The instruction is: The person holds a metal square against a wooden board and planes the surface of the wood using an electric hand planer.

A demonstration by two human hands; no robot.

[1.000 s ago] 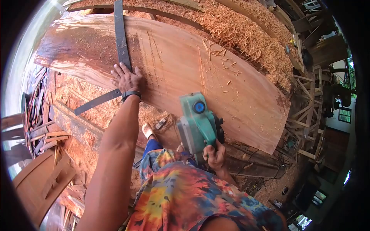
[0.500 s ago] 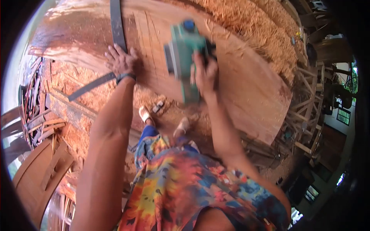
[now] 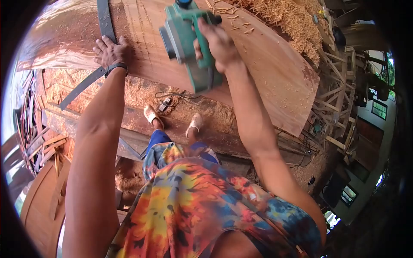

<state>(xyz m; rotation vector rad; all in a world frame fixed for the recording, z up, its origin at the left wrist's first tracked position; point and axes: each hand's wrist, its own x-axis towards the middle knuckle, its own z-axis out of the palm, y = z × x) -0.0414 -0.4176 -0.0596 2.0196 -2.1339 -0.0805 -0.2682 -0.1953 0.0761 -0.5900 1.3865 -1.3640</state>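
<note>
My right hand (image 3: 217,45) is wrapped round the handle of a green electric planer (image 3: 186,34). The planer has a blue-topped front knob and overlaps the wide reddish-brown wooden board (image 3: 275,81) in this view. My left hand (image 3: 112,52) lies on the board near its close edge, fingers spread. A flat dark strip (image 3: 104,19) runs from the far side down to the left fingers, and another length (image 3: 81,88) of it reaches past the wrist over the edge. The left wrist wears a dark band.
Wood shavings pile up on the far side (image 3: 279,21) and cover the ground around my feet. A power strip (image 3: 164,104) with a cable lies near my shoes. Scrap wood (image 3: 47,144) is stacked at left, and a timber frame (image 3: 337,86) stands at right.
The planer and my right hand have moved up and left in the view. The board and my left hand also appear further left and higher, as the view has shifted.
</note>
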